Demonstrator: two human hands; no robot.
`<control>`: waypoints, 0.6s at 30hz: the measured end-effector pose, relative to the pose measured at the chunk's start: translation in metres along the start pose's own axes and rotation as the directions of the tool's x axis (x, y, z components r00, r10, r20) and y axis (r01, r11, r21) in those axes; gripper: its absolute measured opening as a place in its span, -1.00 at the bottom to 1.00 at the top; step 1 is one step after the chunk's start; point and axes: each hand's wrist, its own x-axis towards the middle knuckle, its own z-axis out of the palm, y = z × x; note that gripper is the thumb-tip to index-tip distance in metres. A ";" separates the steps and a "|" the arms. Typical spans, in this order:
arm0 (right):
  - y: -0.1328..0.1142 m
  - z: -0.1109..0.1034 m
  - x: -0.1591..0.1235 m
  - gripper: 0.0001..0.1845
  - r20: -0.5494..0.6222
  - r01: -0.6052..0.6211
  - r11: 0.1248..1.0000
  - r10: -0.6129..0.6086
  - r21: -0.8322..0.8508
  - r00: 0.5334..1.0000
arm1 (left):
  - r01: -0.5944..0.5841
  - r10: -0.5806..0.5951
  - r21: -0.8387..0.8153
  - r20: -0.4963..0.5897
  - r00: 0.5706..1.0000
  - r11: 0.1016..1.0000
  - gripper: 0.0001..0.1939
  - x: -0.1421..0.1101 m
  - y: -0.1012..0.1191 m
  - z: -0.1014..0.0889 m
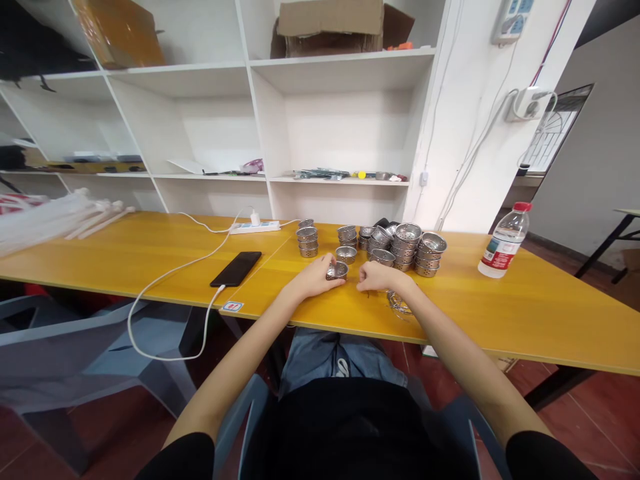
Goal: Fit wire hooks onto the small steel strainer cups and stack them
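Observation:
My left hand (pixel 319 276) grips a small perforated metal cup (pixel 337 271) from its left side, low over the table. Right of it, my right hand (pixel 376 276) is closed in a pinch; a thin dark sliver shows under the fingers, too small to name. Beneath my right wrist lies a loose heap of thin metal rings or wires (pixel 399 305). Another perforated cup (pixel 346 254) stands just behind the held one. Farther back are stacks of like cups, including a left stack (pixel 307 241), a middle stack (pixel 347 235) and taller right stacks (pixel 406 247).
A black phone (pixel 236 269) with a white charging cable lies left on the yellow table (pixel 525 313). A power strip (pixel 255 227) sits behind it. At the right stands a water bottle (pixel 504 241). White shelves (pixel 345 120) rise behind the table.

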 end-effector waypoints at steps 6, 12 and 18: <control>0.004 -0.003 0.000 -0.84 -0.149 0.040 0.995 -0.025 0.093 0.989 | 0.000 0.000 -0.003 -0.001 1.000 1.000 -0.50 0.000 -0.001 0.000; -0.001 -0.002 -0.004 -0.78 -0.129 0.079 0.897 -0.025 0.434 0.991 | -0.044 0.042 -0.087 -0.024 0.999 0.995 -0.45 -0.001 0.006 -0.001; -0.001 -0.002 -0.001 -0.91 -0.237 0.133 0.819 0.003 0.558 0.972 | -0.094 0.088 -0.068 -0.086 0.992 0.993 -0.35 -0.001 0.013 0.000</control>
